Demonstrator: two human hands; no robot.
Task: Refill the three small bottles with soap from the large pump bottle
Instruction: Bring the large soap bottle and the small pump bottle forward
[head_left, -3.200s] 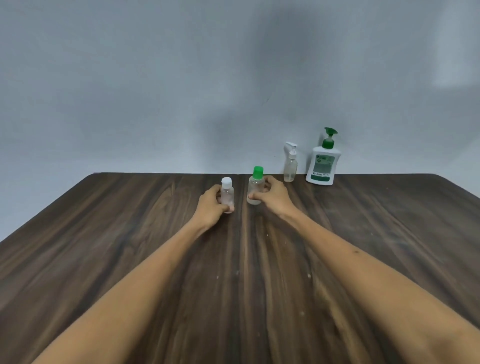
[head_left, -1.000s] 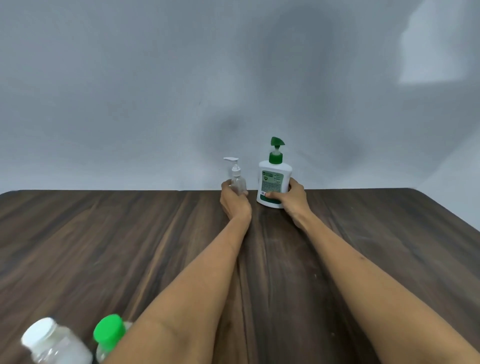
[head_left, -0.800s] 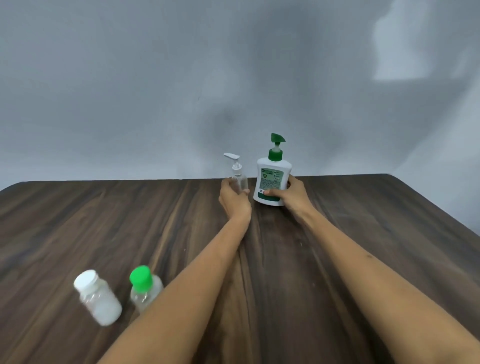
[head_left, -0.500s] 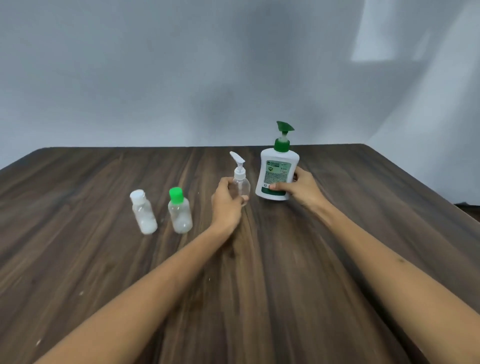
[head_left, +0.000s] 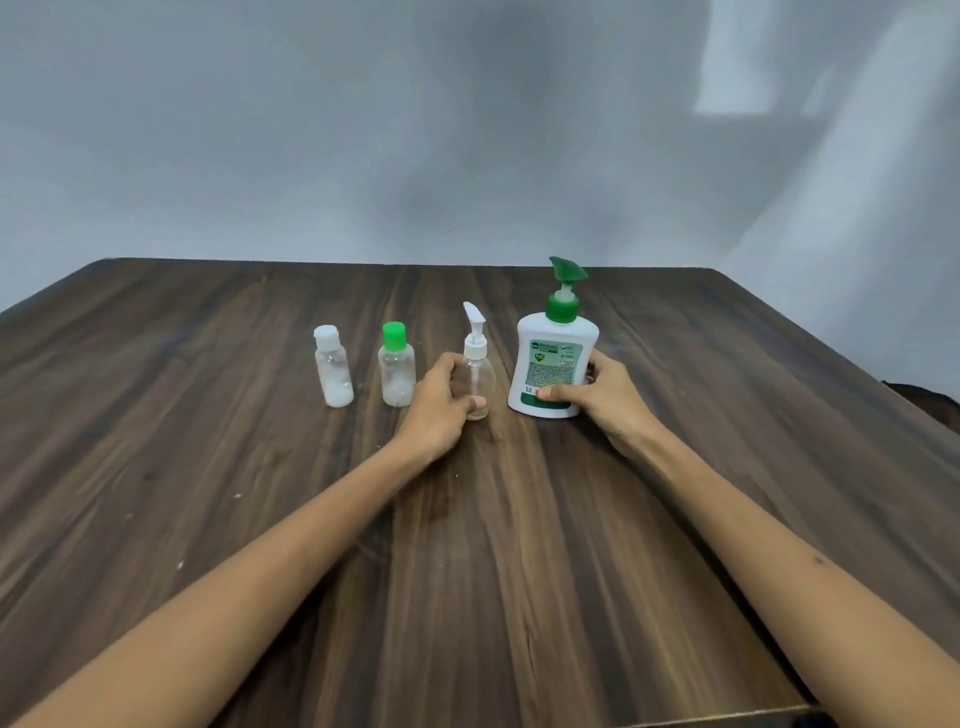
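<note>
Four bottles stand in a row on the dark wooden table (head_left: 519, 571). My left hand (head_left: 439, 402) grips a small clear bottle with a white pump top (head_left: 478, 371). My right hand (head_left: 597, 392) grips the large white pump bottle (head_left: 553, 364) with its green pump and green label. Left of my left hand stand a small clear bottle with a green cap (head_left: 396, 371) and, further left, a small clear bottle with a white cap (head_left: 332, 373); both are upright and untouched.
A plain grey wall rises behind the table's far edge. The table's right edge runs diagonally down the right side, with a dark object (head_left: 930, 397) just beyond it. The near edge shows at the bottom right.
Both hands have drawn the white-pump bottle and the large pump bottle back from the table's far edge. They now stand beside the two capped bottles, which were set down earlier.
</note>
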